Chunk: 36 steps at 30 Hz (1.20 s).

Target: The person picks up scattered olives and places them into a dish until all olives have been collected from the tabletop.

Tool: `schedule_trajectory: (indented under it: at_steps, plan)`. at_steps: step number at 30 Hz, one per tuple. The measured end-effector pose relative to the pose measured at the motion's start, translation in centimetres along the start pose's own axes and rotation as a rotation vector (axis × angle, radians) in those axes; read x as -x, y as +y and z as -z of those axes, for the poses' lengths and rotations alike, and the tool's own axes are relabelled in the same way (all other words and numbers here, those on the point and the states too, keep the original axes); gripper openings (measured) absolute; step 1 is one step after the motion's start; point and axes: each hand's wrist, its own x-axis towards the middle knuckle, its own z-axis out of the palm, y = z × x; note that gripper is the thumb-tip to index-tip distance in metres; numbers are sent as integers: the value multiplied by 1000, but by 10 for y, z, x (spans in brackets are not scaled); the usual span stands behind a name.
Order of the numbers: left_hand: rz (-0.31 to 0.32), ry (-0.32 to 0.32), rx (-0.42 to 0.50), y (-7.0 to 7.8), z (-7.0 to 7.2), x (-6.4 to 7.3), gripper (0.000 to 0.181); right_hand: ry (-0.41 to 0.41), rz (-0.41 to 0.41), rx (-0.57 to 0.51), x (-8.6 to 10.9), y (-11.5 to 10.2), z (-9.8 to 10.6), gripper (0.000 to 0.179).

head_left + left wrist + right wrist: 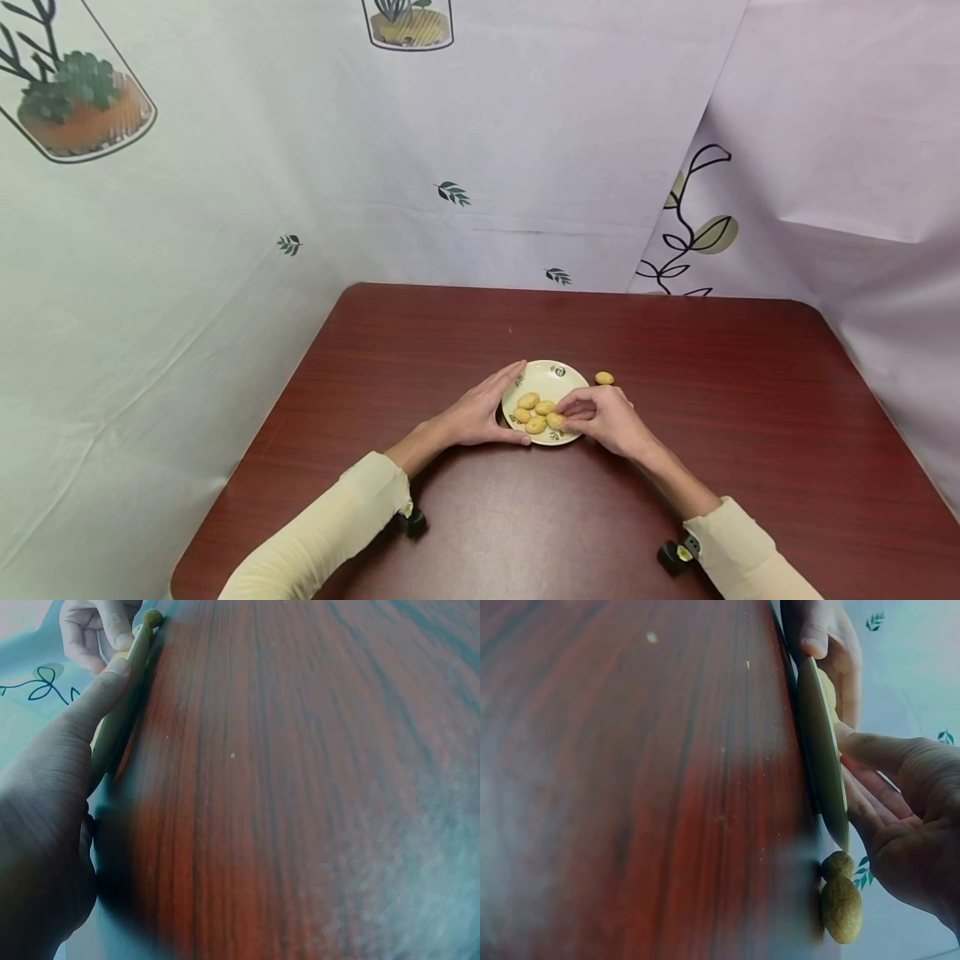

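Observation:
A cream plate (551, 382) with small printed pictures lies on the table, and several small yellow potatoes (528, 401) sit in its near half. My left hand (478, 417) holds the plate's left side, fingers along the far rim and thumb at the near rim. Over the right rim, my right hand (611, 423) pinches a potato (554, 420) among the others with thumb and fingertips. One loose potato (603, 378) rests on the table beyond that hand. The right wrist view shows two potatoes (841, 910) outside the plate; the second is hidden in the head view.
The dark red wooden table (465, 508) has rounded corners. Pale printed cloth (525, 167) hangs behind it and along both sides. Dark wrist cameras (412, 522) are worn below both sleeves, close to the tabletop.

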Motion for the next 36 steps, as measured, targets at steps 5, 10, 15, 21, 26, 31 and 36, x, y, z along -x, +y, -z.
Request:
schedule_trajectory:
  at_steps: [5,10,15,21,26,31,36]
  plan:
    - [-2,2,2,0,0,0,127,-4,-11,25,0,0,0,17]
    - [-1,-7,-5,-1,-1,0,128,4,-5,11,-1,-1,0,18]
    - [-5,-4,-2,-2,-1,0,127,38,8,-28,1,0,1,18]
    - [-11,4,1,-2,-1,0,126,93,17,-42,3,1,5,19]
    - [-13,5,-6,-2,0,0,126,150,16,-65,3,2,12,21]
    - [-16,4,-5,-1,0,0,127,195,-22,-122,4,2,21,27]
    - [-9,-1,-7,-1,0,0,127,228,-30,-140,6,2,31,33]
